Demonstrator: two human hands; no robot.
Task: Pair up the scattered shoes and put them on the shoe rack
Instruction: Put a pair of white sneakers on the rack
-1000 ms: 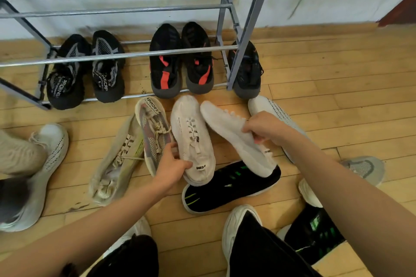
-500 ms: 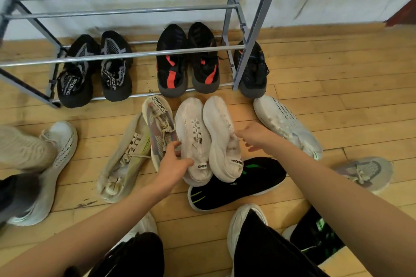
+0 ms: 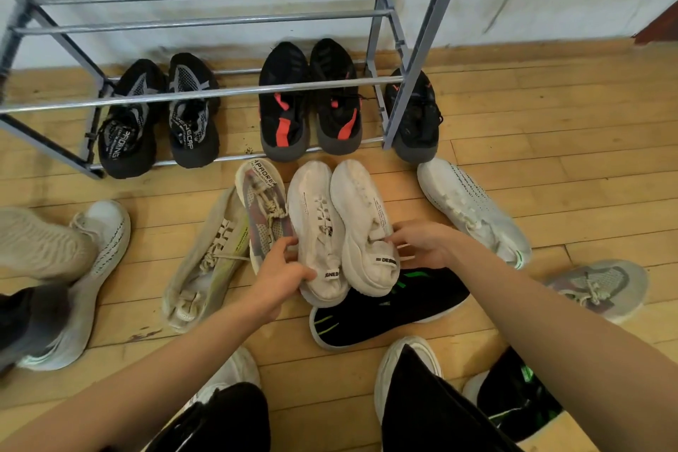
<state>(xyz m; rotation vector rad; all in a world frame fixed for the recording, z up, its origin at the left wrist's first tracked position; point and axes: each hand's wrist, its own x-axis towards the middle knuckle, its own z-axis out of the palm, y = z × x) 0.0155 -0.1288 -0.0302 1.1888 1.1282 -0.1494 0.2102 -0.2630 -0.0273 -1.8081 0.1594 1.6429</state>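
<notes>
Two-handed, worked on one matched pair in the head view. Closed the grip of the left hand (image 3: 282, 279) around the heel of the left white shoe (image 3: 315, 227), thumb on top and fingers tucked under its left side. Pinched the collar of the right white shoe (image 3: 363, 216) with the grip of the right hand (image 3: 425, 246), just above the heel tab. Kept both shoes upright, touching along their inner edges, toes pointing far toward the shoe rack (image 3: 220, 92), probably so that both could go up as one unit. Rested the heels partly on a black shoe with green stripes (image 3: 396, 308) lying near on the floor (image 3: 550, 143).

Noted the rack's bottom tier already carrying a black-and-grey pair (image 3: 128, 128) on the left and a black-and-red pair (image 3: 284, 114) to the right. Saw bare bars on the tiers above, likely the place for the white pair. Judged the main risk to be snagging the grey-pink shoe (image 3: 262, 209) pressed against the left white shoe.
</notes>
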